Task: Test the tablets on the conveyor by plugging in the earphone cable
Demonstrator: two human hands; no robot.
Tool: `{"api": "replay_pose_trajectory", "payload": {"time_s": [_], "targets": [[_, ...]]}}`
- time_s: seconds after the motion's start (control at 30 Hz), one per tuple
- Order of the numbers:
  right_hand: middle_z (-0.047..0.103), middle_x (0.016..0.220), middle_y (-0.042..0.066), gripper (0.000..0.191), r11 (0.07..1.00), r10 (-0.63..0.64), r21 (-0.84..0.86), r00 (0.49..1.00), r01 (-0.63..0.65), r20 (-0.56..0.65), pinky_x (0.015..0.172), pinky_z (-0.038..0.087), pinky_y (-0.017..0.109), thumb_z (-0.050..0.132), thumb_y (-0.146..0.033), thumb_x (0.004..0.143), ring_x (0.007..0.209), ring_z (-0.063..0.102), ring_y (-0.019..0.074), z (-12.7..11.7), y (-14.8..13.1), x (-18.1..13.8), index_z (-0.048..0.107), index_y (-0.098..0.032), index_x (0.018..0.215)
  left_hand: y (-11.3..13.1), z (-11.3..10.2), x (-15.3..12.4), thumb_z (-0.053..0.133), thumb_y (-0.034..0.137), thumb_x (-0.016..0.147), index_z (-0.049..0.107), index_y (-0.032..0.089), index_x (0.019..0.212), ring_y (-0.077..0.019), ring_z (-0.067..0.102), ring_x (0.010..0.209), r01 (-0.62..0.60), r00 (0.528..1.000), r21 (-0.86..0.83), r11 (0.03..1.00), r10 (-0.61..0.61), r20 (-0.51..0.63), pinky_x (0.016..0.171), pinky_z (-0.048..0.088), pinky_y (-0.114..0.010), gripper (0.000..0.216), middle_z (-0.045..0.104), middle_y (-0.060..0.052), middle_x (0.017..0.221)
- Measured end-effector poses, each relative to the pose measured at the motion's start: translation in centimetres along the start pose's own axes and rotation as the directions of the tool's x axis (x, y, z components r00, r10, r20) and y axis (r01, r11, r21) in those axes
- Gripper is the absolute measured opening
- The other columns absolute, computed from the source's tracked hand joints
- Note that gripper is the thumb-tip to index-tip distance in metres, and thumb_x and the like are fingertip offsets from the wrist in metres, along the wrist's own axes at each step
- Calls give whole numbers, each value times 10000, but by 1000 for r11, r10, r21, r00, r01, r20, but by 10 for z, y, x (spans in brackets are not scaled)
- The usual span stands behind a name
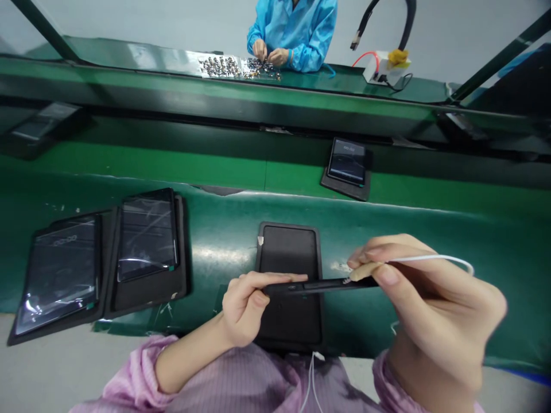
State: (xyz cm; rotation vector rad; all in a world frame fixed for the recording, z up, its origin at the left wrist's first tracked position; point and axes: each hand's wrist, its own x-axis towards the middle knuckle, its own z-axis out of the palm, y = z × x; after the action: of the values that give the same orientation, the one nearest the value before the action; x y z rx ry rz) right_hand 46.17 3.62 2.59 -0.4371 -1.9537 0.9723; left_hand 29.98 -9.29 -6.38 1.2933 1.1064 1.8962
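Note:
A dark tablet (325,285), seen edge-on, is held level above a black foam tray (289,244). My left hand (246,304) grips its left end, thumb on the near side and fingers along the far side. My right hand (434,304) is closed on a beige-wrapped cable plug (365,272) between thumb and fingers. The plug's metal tip meets the tablet's upward-facing edge; how far in it sits I cannot tell. From the plug, a thin white cable (443,258) loops over the right hand. The tablet's screen is hidden from view.
Two tablets on black trays lie to the left, one tablet (62,269) beside another tablet (147,235). Beyond, a tablet (348,160) rests on a tray on the green conveyor belt (224,163). Across it, a person in blue (297,34) handles small metallic parts (219,66).

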Motion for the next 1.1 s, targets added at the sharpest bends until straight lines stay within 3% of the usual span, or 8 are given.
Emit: {"api": "replay_pose_trajectory", "payload": {"time_s": [0.2, 0.53, 0.63, 0.73, 0.87, 0.97, 1.03, 1.1], "targets": [[707, 866, 7, 251, 996, -81, -15, 973, 86, 216, 750, 566, 345, 617, 7, 862, 815, 664, 189, -5, -7, 3, 673, -203, 988, -1, 0, 0, 415, 316, 1029, 625, 263, 1234, -206, 731, 1013, -5, 1000, -26, 1000, 6, 22, 850, 621, -317, 298, 744, -51, 1151], [701, 849, 9, 162, 991, -99, -72, 980, 113, 172, 937, 519, 422, 605, -80, 908, 862, 669, 209, 4, 6, -1, 676, -225, 928, -9, -1, -11, 443, 447, 996, 690, 200, 1093, -248, 754, 857, 84, 993, 80, 993, -76, -90, 739, 621, -366, 363, 777, -105, 985], [723, 890, 9, 142, 994, -27, -99, 995, 37, 101, 929, 542, 390, 607, -176, 948, 898, 687, 211, 7, 13, 5, 703, -244, 869, -15, -2, -2, 512, 523, 947, 708, 195, 970, -208, 705, 738, 167, 964, 130, 977, -135, -227, 676, 569, -312, 382, 748, -64, 828], [672, 1226, 35, 227, 977, 186, -125, 977, -172, 107, 1003, 520, 394, 551, -342, 999, 1142, 628, 235, -1, 22, 1, 671, -284, 1182, -19, 0, 23, 606, 509, 901, 674, 203, 805, -130, 576, 634, 256, 914, 61, 965, -221, -341, 603, 470, -227, 329, 632, 18, 683], [427, 1513, 33, 489, 876, 465, -194, 881, -441, 94, 1131, 391, 467, 457, -507, 1013, 1379, 413, 258, -30, 31, -35, 416, -330, 1468, -32, 5, 61, 731, 488, 801, 592, 180, 659, -106, 524, 635, 387, 844, -195, 901, -431, -319, 619, 435, -208, 367, 577, 40, 654], [518, 1437, 77, 477, 801, 596, -220, 778, -557, 200, 1087, 443, 476, 527, -548, 968, 1303, 506, 276, -46, 35, -78, 548, -292, 1369, -51, 6, 75, 782, 471, 735, 622, 157, 678, -152, 612, 703, 527, 741, -324, 785, -612, -278, 711, 482, -260, 357, 654, 0, 688], [618, 1314, 109, 465, 757, 621, -158, 625, -634, 473, 1018, 509, 462, 525, -554, 964, 1189, 602, 268, -47, 37, -109, 614, -251, 1305, -66, 4, 78, 771, 473, 740, 632, 142, 705, -197, 661, 752, 604, 671, -340, 720, -690, -270, 757, 504, -307, 360, 683, -32, 691], [650, 1263, 116, 461, 708, 542, -94, 452, -700, 709, 1000, 516, 459, 521, -535, 971, 1143, 626, 259, -39, 39, -139, 623, -235, 1306, -78, 1, 79, 714, 494, 790, 631, 133, 736, -237, 691, 812, 653, 647, -280, 704, -710, -278, 798, 522, -353, 374, 701, -63, 706]]}}
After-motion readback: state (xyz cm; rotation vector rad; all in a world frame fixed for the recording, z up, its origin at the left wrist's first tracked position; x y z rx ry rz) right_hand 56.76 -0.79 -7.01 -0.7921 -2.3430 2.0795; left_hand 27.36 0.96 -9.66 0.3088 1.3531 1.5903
